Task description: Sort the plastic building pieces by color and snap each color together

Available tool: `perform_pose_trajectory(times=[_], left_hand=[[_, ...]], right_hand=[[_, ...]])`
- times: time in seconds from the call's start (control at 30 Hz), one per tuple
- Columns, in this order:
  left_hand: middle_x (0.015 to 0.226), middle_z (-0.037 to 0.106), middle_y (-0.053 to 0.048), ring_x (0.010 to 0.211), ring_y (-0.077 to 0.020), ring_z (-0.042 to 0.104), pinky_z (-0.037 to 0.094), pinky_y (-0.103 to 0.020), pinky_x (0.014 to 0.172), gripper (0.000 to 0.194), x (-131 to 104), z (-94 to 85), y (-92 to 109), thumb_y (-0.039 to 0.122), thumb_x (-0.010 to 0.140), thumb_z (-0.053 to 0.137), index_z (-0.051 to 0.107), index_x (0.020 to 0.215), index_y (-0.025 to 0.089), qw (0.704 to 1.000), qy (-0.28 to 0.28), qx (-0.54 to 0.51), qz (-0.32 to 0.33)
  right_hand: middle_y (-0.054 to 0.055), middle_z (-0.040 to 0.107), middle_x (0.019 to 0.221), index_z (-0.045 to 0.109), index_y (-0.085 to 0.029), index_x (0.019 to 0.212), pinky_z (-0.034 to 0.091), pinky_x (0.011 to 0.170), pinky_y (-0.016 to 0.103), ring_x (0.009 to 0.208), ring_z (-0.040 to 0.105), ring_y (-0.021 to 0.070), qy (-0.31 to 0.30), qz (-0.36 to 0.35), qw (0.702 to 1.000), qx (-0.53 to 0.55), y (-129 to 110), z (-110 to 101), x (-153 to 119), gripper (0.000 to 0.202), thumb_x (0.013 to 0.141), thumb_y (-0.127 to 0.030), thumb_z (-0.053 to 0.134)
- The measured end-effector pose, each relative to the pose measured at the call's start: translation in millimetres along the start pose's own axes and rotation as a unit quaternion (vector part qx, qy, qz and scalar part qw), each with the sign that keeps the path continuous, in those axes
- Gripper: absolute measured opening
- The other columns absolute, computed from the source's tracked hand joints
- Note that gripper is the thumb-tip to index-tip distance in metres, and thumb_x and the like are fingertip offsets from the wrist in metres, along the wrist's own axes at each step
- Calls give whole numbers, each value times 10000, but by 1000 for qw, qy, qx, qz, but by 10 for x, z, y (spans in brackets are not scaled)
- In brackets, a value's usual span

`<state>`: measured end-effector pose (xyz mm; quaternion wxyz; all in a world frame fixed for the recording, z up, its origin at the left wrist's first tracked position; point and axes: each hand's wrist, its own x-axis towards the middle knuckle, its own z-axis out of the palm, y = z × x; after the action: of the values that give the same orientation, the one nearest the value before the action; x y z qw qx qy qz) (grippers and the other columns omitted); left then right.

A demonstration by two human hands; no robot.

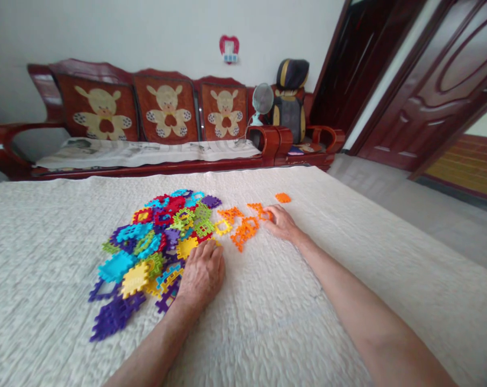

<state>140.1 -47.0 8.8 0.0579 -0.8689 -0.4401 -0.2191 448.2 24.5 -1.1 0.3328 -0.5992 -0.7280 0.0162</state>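
A heap of interlocking plastic building tiles [117, 266] in blue, purple, yellow, green and red lies on the white quilted cover. My left hand [205, 267] rests at the heap's right edge, beside a yellow tile [187, 248]. Its fingers are curled together, and what is under them is hidden. Farther right, my right hand [283, 223] pinches an orange tile [266, 215] at the end of a small orange group. More orange tiles [245, 231] and a yellow frame tile [223, 227] lie between my hands. One orange tile [283, 198] sits apart, beyond my right hand.
Behind the covered surface [360, 258] stands a long wooden sofa [270, 145] with bear-patterned cushions [170, 110]. A small fan [263, 99] and a chair with a massage cushion [288, 115] are at the back. Dark wooden doors [421, 80] stand on the right.
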Motion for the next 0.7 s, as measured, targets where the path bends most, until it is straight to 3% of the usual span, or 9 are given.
perform_pose_trajectory(times=[0.2, 0.43, 0.7], left_hand=[[1145, 616, -111, 1093, -247, 555, 450, -423, 941, 214, 8, -38, 16, 187, 939, 417, 594, 1058, 191, 1000, 5, 3, 1], [1133, 603, -111, 1067, -251, 544, 457, -432, 928, 177, 15, -58, 31, 182, 919, 449, 599, 1014, 181, 999, -27, -11, -18], [1146, 600, -100, 1109, -253, 527, 465, -428, 950, 188, 32, -96, 64, 179, 918, 456, 617, 1015, 181, 998, -48, -22, -45]], right_hand=[[96, 646, 1040, 636, -182, 1008, 440, 958, 352, 1035, 578, 223, 23, 4, 1000, -7, 53, -1, 14, 248, 811, -234, 495], [137, 613, 1052, 639, -165, 1053, 451, 951, 396, 1037, 569, 288, 39, 9, 994, -98, -32, 120, 7, 379, 784, -432, 614], [124, 642, 1029, 650, -175, 1022, 490, 910, 410, 976, 613, 278, 49, -18, 991, -120, 25, 151, 43, 321, 800, -388, 558]])
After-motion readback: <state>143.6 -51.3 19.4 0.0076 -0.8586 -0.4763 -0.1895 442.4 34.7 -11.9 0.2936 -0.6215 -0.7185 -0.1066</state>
